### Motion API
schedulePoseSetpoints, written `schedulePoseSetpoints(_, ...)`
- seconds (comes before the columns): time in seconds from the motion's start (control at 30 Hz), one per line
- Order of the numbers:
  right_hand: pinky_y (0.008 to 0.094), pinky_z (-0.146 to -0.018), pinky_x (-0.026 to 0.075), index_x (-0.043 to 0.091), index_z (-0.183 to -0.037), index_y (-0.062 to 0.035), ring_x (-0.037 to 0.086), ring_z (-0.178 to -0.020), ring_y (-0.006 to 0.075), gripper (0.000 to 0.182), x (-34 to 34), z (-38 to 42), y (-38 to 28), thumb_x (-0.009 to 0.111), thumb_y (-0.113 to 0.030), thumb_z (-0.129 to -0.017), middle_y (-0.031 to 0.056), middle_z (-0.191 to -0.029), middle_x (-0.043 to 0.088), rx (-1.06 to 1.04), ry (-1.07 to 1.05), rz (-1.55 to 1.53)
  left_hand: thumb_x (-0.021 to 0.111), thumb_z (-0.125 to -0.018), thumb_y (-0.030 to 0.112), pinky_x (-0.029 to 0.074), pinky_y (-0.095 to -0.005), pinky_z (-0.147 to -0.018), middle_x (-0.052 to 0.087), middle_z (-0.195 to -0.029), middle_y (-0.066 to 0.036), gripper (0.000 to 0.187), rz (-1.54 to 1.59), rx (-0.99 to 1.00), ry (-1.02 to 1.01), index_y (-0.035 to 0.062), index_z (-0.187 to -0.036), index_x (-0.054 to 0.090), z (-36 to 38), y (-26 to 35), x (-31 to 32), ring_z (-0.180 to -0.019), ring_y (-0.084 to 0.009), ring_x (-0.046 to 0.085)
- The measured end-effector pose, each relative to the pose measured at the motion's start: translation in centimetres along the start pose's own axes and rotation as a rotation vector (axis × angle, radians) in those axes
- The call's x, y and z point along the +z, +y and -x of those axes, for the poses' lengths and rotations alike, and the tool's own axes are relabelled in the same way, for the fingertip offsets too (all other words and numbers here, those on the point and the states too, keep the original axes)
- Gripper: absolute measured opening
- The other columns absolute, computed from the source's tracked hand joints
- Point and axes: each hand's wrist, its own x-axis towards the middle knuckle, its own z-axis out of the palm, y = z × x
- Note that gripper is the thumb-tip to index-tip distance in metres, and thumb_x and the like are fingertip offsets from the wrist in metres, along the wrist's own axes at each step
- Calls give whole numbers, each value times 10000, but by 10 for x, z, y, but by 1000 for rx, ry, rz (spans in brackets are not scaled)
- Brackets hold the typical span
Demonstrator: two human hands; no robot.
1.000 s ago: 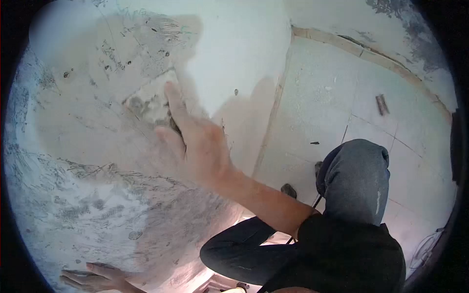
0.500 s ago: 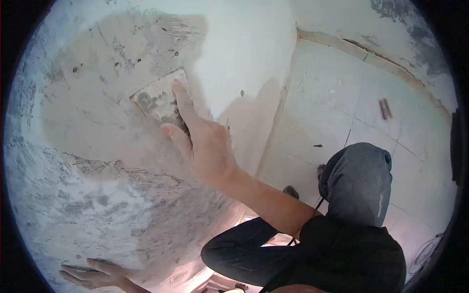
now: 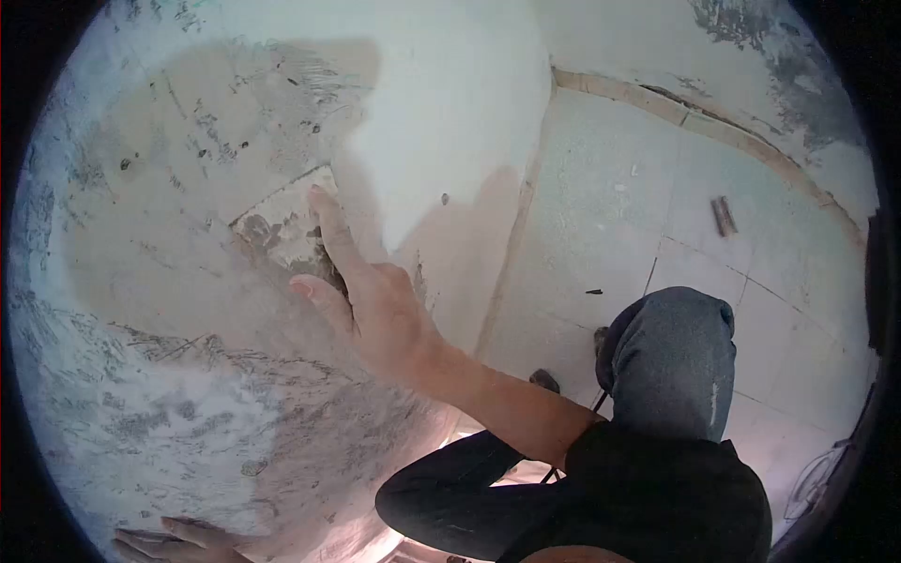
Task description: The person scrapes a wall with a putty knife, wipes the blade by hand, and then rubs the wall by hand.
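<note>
My right hand (image 3: 389,314) is closed on a broad, flat-bladed putty knife (image 3: 282,225). Its whitish blade is smeared grey and lies against the wall (image 3: 188,281). The index finger stretches along the blade with the thumb at its near side; the handle is hidden beneath the hand. At the lower left edge, my left hand (image 3: 188,540) rests on the wall with its fingers outstretched, partly cut off by the frame. The wall around the knife is smooth beige-grey with small dark pits, and rougher, scratched patches lie below.
A pale tiled floor (image 3: 610,188) meets the wall along a rough seam. On it lie a small brownish piece (image 3: 723,216) and a dark chip (image 3: 593,292). My bent knee (image 3: 671,361) is at the right. A coiled cable (image 3: 815,479) lies near the right edge.
The whole view has shifted, so wall, floor and hands appear lower and further left. The putty knife stays in almost the same place on the wall. Less of my left hand shows.
</note>
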Motion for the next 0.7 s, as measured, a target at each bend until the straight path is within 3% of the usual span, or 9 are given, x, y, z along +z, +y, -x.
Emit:
schedulePoseSetpoints(0.07, 386, -573, 479, 247, -1518, -24, 607, -587, 406, 705, -2, 1, -1, 614, -227, -952, 249, -660, 544, -20, -5, -28, 270, -999, 591, 344, -530, -1132, 410, -1485, -195, 730, -5, 15, -26, 52, -1479, 380, -2, -2, -3, -1404, -356, 352)
schedulePoseSetpoints(0.13, 388, -599, 495, 237, -1520, -20, 626, -611, 410, 719, -13, -4, -14, 621, -231, -949, 259, -690, 568, 183, -84, -90, 274, -1001, 585, 340, -529, -1136, 403, -1490, -195, 725, 8, 23, -3, 51, -1479, 379, 1, -6, 2, -1408, -354, 344)
schedulePoseSetpoints(0.23, 393, -589, 486, 221, -1523, -15, 625, -580, 381, 726, -3, 3, -6, 619, -217, -950, 265, -679, 568, 40, -50, -16, 291, -1005, 570, 329, -526, -1146, 390, -1499, -187, 710, 71, 9, 39, 49, -1480, 377, 4, -3, 11, -1415, -350, 329)
schedulePoseSetpoints(0.37, 379, -565, 475, 252, -1506, 11, 628, -568, 368, 703, -5, -14, 5, 619, -204, -946, 278, -687, 565, 130, -69, 26, 296, -1011, 560, 328, -509, -1151, 398, -1499, -162, 696, 99, -16, 47, 56, -1484, 371, 2, 0, 4, -1408, -339, 341)
schedulePoseSetpoints(0.43, 411, -602, 494, 271, -1470, 58, 642, -637, 341, 639, 7, -19, 32, 525, -302, -1006, 250, -694, 598, -393, 271, 148, 277, -1015, 564, 338, -504, -1140, 393, -1505, -155, 693, 83, 55, 60, 65, -1487, 370, 1, -6, 7, -1416, -329, 332)
schedulePoseSetpoints(0.5, 356, -663, 503, 344, -1435, 64, 629, -700, 248, 590, -37, -45, -1, 510, -321, -1020, 214, -789, 629, 337, 10, 42, 272, -1017, 563, 346, -499, -1130, 396, -1504, -155, 690, 88, 48, 43, 67, -1486, 374, 7, -11, 15, -1416, -329, 333)
schedulePoseSetpoints(0.57, 344, -640, 480, 352, -1439, 56, 570, -686, 192, 581, -34, -50, 41, 463, -354, -1042, 110, -832, 630, 59, 329, -300, 267, -1019, 562, 353, -494, -1120, 398, -1504, -155, 687, 70, 14, 33, 69, -1485, 377, 8, -19, 16, -1417, -329, 334)
schedulePoseSetpoints(0.67, 286, -571, 426, 365, -1454, 20, 479, -650, 115, 563, -34, -9, 38, 434, -370, -1053, 6, -808, 556, 122, 490, -217, 275, -1010, 582, 343, -486, -1114, 411, -1500, -160, 702, 105, 23, 52, 78, -1484, 389, 6, -16, 16, -1409, -330, 353)
schedulePoseSetpoints(0.7, 286, -571, 426, 365, -1454, 20, 479, -650, 115, 563, -31, 4, 29, 434, -370, -1053, 6, -808, 556, 109, 472, -210, 275, -1010, 582, 343, -486, -1114, 411, -1500, -160, 702, 99, 3, 43, 78, -1484, 389, 6, -14, 16, -1409, -330, 353)
